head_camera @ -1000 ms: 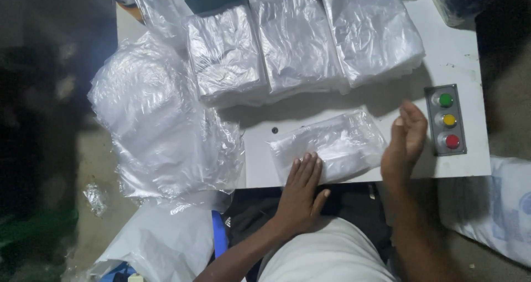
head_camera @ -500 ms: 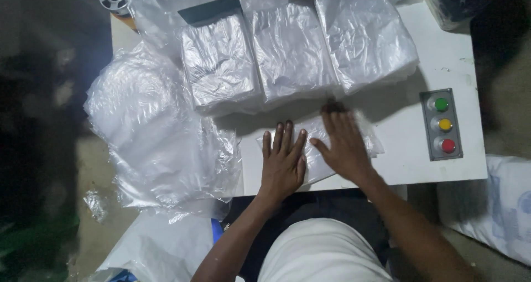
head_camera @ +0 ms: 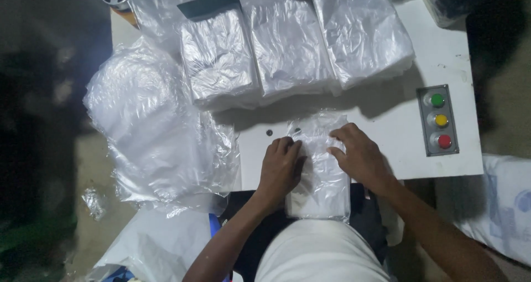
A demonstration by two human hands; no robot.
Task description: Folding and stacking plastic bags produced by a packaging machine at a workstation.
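On the far left, a big loose heap of clear bags point(head_camera: 155, 138) hangs off the white table point(head_camera: 398, 132). Just right of it, at the near edge, the left hand point(head_camera: 281, 168) lies flat on a clear plastic packet point(head_camera: 319, 166). Its fingers are spread a little and press down; they do not wrap around anything. The packet sits in the middle of the near edge, half on the table and half hanging over toward the person's lap. The right hand point(head_camera: 359, 157) rests on the packet's right side, fingers bent and touching the plastic, maybe pinching it, though the shiny wrap makes that hard to see. It looks like the smoothing and squaring step. The next move calls for a firm hold on both sides so the slippery packet does not slide. Behind are three stacks of packed bags point(head_camera: 287, 47), and on the right a button box point(head_camera: 438, 120).
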